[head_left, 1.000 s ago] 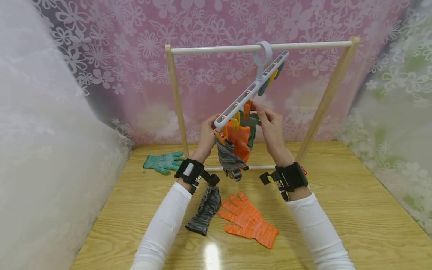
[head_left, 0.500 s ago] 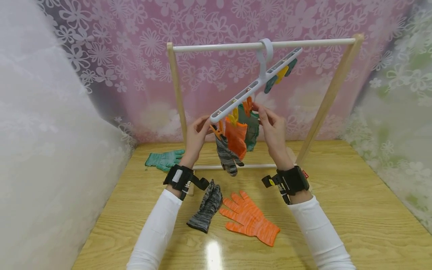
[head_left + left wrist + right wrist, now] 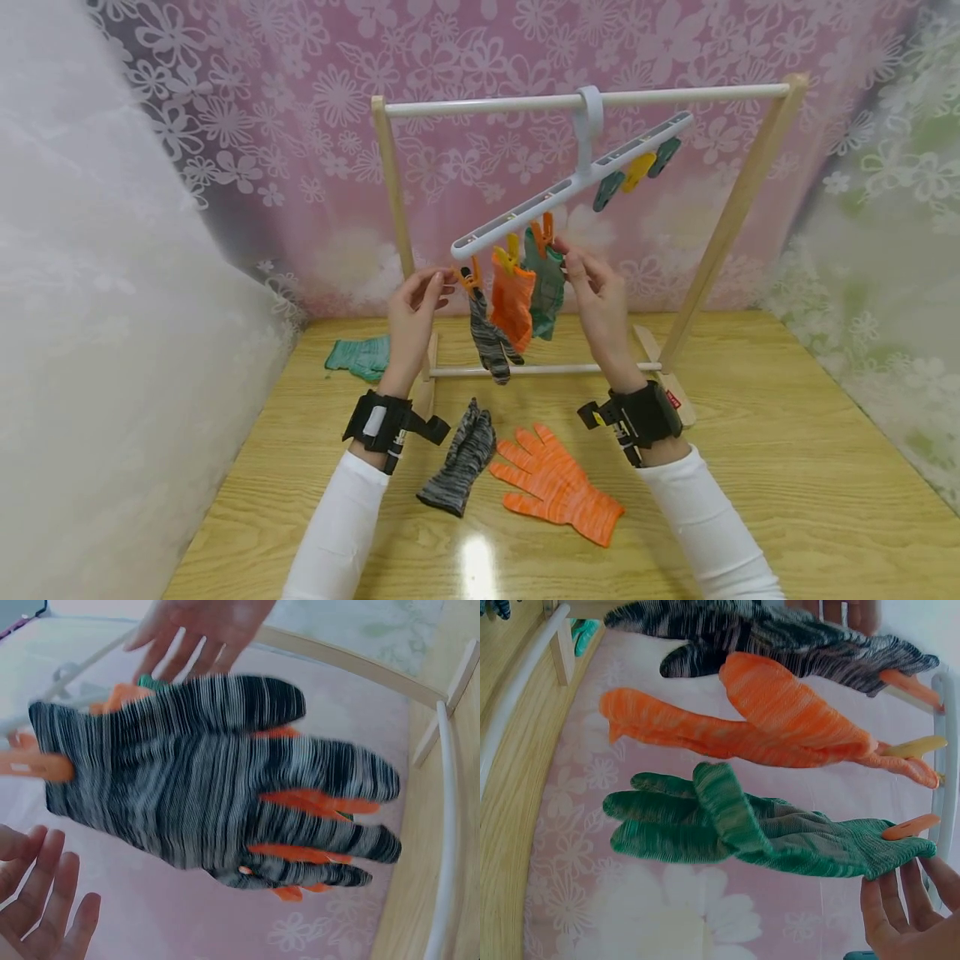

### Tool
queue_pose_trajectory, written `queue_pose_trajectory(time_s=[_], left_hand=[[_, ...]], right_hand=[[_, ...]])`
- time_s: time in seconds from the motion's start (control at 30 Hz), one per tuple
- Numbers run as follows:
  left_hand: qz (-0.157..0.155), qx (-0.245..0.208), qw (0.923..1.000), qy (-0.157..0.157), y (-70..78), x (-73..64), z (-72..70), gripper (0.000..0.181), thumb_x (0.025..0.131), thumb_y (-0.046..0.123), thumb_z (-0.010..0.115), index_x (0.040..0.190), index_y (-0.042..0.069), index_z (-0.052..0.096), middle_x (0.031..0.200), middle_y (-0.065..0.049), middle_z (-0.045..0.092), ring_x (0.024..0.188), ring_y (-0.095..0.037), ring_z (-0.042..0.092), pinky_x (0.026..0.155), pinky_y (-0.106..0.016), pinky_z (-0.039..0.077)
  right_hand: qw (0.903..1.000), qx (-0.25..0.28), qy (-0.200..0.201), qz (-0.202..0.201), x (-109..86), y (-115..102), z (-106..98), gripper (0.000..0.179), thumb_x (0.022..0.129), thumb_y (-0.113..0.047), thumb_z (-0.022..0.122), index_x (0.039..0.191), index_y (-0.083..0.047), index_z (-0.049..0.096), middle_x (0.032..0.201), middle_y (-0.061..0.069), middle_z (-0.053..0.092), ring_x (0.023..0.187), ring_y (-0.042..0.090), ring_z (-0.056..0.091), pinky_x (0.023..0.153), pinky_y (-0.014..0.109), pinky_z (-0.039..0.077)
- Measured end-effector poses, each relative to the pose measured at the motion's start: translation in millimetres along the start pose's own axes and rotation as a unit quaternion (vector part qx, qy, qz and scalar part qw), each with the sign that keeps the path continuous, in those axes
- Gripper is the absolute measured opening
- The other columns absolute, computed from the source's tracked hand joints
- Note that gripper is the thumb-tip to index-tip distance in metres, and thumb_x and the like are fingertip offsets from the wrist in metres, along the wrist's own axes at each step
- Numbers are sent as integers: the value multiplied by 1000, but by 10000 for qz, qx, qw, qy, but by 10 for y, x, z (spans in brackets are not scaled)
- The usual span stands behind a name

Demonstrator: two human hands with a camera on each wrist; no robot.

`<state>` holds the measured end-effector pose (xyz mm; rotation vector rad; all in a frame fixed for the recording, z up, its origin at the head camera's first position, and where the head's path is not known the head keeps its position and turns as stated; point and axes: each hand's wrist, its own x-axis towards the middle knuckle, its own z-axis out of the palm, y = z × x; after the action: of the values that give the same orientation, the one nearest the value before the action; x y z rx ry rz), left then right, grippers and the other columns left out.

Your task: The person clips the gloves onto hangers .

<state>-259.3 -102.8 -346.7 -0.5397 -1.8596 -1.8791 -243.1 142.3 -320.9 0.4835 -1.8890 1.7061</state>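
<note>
Beneath the white clip hanger (image 3: 558, 193), a green knit glove (image 3: 802, 844) hangs fingertips-down, cuff touching the nearer right hand (image 3: 603, 304); whether it pinches, I cannot tell. Loosely spread, the left hand's (image 3: 411, 321) fingers sit beside the gray-black glove (image 3: 491, 337).

3 sides screened by hangings; cloth or film, can't tell. Rear: pink curtain (image 3: 300, 108), white outline flowers, larger pale blooms lower down, greyish band toward left corner. Left: whitish sheet (image 3: 112, 292), softly creased. Right: pale panel (image 3: 877, 333), white flowers, green patches. Below: yellowish wood-grain tabletop (image 3: 780, 467); 1 bright white reflection (image 3: 477, 567), near side.
</note>
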Motion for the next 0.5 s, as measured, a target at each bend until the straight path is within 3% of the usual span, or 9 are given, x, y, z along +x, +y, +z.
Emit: queue_pose_trajectory(time_s=[0.27, 0.4, 0.5], left_hand=[[279, 101, 9995, 129, 185, -74, -51, 29, 107, 17, 54, 120, -5, 68, 115, -24, 69, 100, -16, 68, 93, -51, 54], [383, 110, 9989, 237, 248, -96, -55, 27, 107, 17, 54, 118, -4, 68, 113, -22, 70, 98, -10, 68, 92, -46, 55], [483, 175, 9984, 224, 274, -100, -50, 26, 107, 16, 55, 117, -3, 68, 112, -20, 71, 99, -16, 69, 90, -42, 57]], right_hand=[[9995, 121, -292, -55, -105, -266, 137, 36, 109, -9, 46, 140, 5, 57, 142, 22, 57, 124, 39, 57, 108, 42, 47], [9987, 199, -445, -117, -88, -130, 169, 36, 109, -8, 46, 142, 2, 56, 144, 19, 56, 126, 42, 56, 108, 46, 46], [9981, 247, -547, -163, -75, -1, 182, 36, 109, -11, 47, 143, -2, 57, 145, 16, 57, 127, 40, 56, 108, 45, 46]])
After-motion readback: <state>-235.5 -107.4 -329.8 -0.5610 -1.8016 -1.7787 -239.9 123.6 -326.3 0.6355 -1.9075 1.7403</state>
